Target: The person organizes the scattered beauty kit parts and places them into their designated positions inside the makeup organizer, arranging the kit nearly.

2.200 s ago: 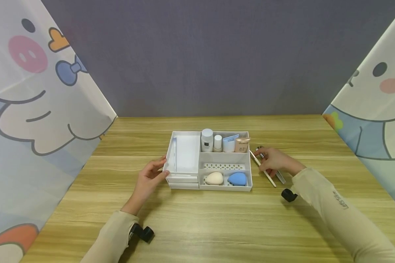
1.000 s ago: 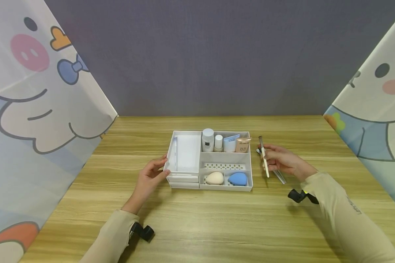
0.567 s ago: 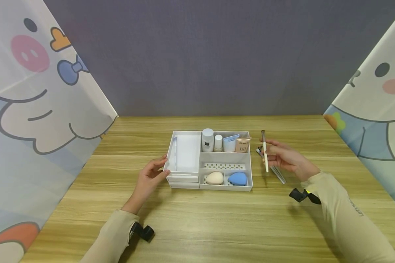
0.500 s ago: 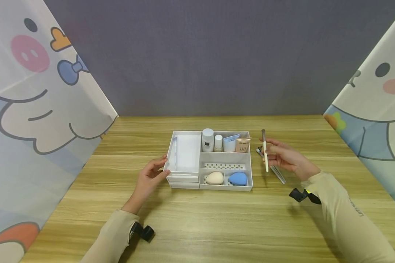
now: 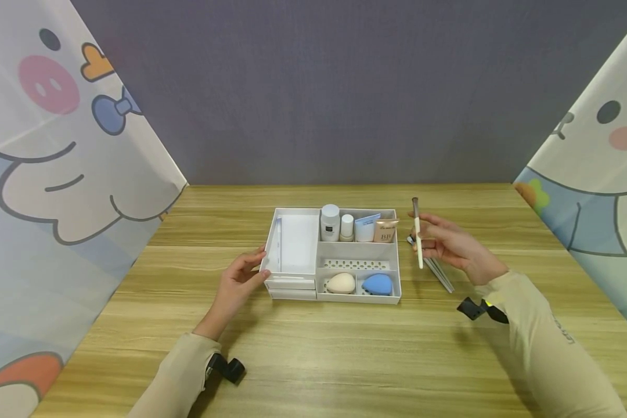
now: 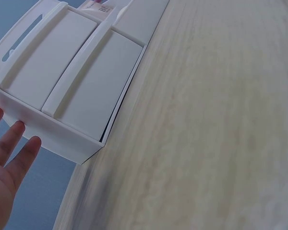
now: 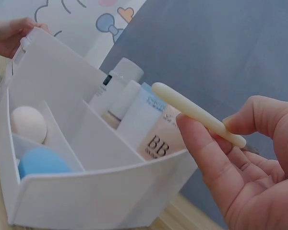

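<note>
In the head view, my right hand (image 5: 451,247) pinches a makeup brush (image 5: 418,238) between thumb and fingertips, dark bristles pointing away from me. Its pale handle (image 7: 197,112) slants across the right wrist view. Beneath that hand a few slim sticks (image 5: 439,274), partly hidden, lie on the table. My left hand (image 5: 240,278) rests its fingertips on the left side of a white organizer (image 5: 357,299). Fairly straight fingers (image 6: 23,155) touch the wall near its drawers in the left wrist view.
The organizer holds a white bottle (image 5: 330,223), a smaller bottle (image 5: 346,228), a blue-white tube (image 5: 366,229) and a BB tube (image 5: 384,231). In front sit a cream sponge (image 5: 341,283) and a blue sponge (image 5: 378,284). A slim stick (image 5: 279,244) lies in the left tray.
My right hand has picked the makeup brush up from the table beside the organizer and turned it more upright in view; lately it shifts slightly farther back. My left hand stays put.
</note>
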`<state>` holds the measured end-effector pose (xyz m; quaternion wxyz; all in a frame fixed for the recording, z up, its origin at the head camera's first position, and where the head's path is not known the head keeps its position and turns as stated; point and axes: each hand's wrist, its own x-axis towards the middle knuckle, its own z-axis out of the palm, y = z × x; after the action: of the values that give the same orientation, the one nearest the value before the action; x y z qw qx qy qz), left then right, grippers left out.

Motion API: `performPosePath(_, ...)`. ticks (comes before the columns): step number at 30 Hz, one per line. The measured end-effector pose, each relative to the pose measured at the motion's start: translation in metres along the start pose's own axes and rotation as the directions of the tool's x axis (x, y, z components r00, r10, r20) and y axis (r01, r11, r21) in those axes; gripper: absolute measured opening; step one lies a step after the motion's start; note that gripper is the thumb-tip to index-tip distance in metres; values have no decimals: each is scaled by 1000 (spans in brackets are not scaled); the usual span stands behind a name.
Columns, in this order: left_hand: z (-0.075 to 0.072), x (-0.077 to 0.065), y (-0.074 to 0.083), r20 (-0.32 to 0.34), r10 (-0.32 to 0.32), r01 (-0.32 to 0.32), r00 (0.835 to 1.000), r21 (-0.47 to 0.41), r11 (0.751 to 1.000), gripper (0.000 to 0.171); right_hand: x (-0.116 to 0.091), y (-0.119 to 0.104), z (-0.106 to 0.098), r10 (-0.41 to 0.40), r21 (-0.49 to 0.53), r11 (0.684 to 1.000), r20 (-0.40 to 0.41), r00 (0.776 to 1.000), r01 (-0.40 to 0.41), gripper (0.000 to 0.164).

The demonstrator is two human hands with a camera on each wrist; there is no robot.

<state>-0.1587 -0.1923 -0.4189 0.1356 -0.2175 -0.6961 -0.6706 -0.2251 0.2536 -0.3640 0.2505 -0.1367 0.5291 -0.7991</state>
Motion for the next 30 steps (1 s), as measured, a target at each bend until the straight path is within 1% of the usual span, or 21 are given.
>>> performPosePath(6,0,0,0,-2,1,-1,1000,0,1000,33,4,-5,11,-17,22,1000,18,1000,16,43)
performPosePath(13,1,0,1,-4,2,-2,1000,1,1000,33,10,-7,24,-22,-39,999,3,1000,22,43)
performPosePath(17,1,0,0,-5,-1,1,1000,-7,1000,33,15,-8,32,-29,-49,998,11,1000,29,41)
performPosePath(26,0,0,-1,-7,-5,5,1000,-3,1000,33,29,-9,55,-43,8,999,10,999,43,42)
performPosePath(30,0,0,-1,-11,-8,8,1000,3,1000,33,36,-8,66,-34,-3,999,6,999,34,43)
